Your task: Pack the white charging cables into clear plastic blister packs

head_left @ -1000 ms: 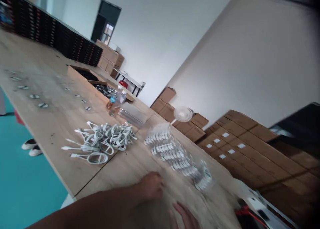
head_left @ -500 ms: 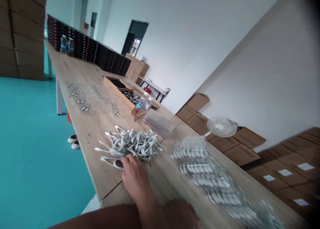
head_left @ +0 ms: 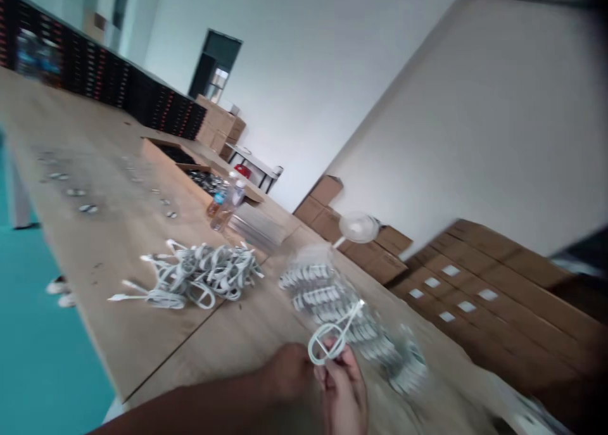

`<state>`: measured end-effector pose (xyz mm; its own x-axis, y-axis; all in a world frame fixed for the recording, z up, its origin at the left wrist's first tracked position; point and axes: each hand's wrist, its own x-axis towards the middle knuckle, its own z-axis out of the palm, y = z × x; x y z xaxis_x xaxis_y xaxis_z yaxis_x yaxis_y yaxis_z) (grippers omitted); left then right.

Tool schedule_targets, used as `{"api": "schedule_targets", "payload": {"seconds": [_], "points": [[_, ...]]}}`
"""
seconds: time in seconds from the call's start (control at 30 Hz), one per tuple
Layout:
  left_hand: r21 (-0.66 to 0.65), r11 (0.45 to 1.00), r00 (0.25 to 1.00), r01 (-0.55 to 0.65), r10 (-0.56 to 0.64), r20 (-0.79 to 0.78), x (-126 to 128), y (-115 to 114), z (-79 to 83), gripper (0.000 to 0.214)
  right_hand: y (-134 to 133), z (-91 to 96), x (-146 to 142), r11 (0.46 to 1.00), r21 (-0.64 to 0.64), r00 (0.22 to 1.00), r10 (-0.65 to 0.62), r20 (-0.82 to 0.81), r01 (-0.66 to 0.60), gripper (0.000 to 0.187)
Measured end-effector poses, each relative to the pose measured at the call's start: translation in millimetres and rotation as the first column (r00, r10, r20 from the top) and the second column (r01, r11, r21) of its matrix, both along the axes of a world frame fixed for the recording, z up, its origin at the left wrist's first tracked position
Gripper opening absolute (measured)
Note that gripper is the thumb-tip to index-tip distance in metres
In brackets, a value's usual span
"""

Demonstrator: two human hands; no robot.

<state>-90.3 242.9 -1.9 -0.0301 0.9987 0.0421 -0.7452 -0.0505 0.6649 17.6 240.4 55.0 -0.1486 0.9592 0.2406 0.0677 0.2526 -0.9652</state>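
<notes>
My right hand (head_left: 344, 390) is closed on a coiled white cable (head_left: 327, 345), held up over the table in the lower middle of the head view. The cable's straight end points up and right. Just left of it is my left hand (head_left: 289, 368), blurred and dark, close to the right hand; its fingers cannot be made out. A loose pile of white cables (head_left: 204, 273) lies on the wooden table to the left. Beyond my right hand, rows of coiled cables in clear plastic packing (head_left: 327, 296) run along the table.
Further up the table are a stack of clear plastic sheets (head_left: 256, 226), drink bottles (head_left: 228, 207) and a shallow cardboard box (head_left: 178, 169) of small dark parts. Black stacked boxes (head_left: 104, 74) line the far end. A white fan (head_left: 358, 227) and brown cartons (head_left: 494, 302) stand behind.
My right hand has left the pile and moved right, now with a coiled cable in it. My left hand is now beside it. The view has swung to the right.
</notes>
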Motion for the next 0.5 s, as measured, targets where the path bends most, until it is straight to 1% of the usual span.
{"api": "schedule_targets", "payload": {"seconds": [0.03, 0.07, 0.1, 0.13, 0.2, 0.27, 0.3, 0.37, 0.5], "points": [[-0.005, 0.999, 0.997, 0.031, -0.032, -0.072, 8, 5, 1.3, 0.006, 2, -2.0, 19, 0.997, -0.073, 0.989, -0.009, -0.149, -0.002, 0.016], [-0.019, 0.998, 0.990, 0.066, -0.068, -0.121, 14, 8, 2.4, 0.013, 4, -5.3, 34, 0.991, -0.129, 0.966, -0.011, -0.258, -0.023, 0.015], [-0.033, 0.994, 0.981, 0.105, -0.109, -0.158, 18, 10, 3.4, 0.021, 5, -9.4, 45, 0.986, -0.162, 0.946, -0.006, -0.324, -0.049, 0.014], [-0.036, 0.989, 0.966, 0.140, -0.145, -0.216, 21, 11, 4.5, 0.028, 5, -14.0, 52, 0.982, -0.176, 0.934, 0.002, -0.356, -0.070, 0.014], [0.003, 0.979, 0.915, 0.204, -0.189, -0.356, 23, 8, 7.1, 0.035, 7, -22.4, 57, 0.979, -0.180, 0.933, 0.021, -0.359, -0.091, 0.014], [0.080, 0.964, 0.860, 0.254, -0.187, -0.474, 23, 2, 9.3, 0.032, 8, -28.6, 54, 0.980, -0.177, 0.941, 0.031, -0.338, -0.096, 0.016], [0.114, 0.957, 0.843, 0.268, -0.175, -0.508, 23, 0, 9.8, 0.031, 9, -30.9, 52, 0.980, -0.176, 0.943, 0.032, -0.330, -0.095, 0.017], [0.148, 0.952, 0.832, 0.269, -0.152, -0.533, 23, -3, 9.0, 0.032, 12, -33.8, 51, 0.982, -0.173, 0.951, 0.019, -0.310, -0.076, 0.022], [0.148, 0.963, 0.806, 0.224, -0.097, -0.584, 21, -1, 3.8, 0.035, 16, -36.2, 55, 0.989, -0.144, 0.960, -0.056, -0.275, 0.017, 0.033]]}}
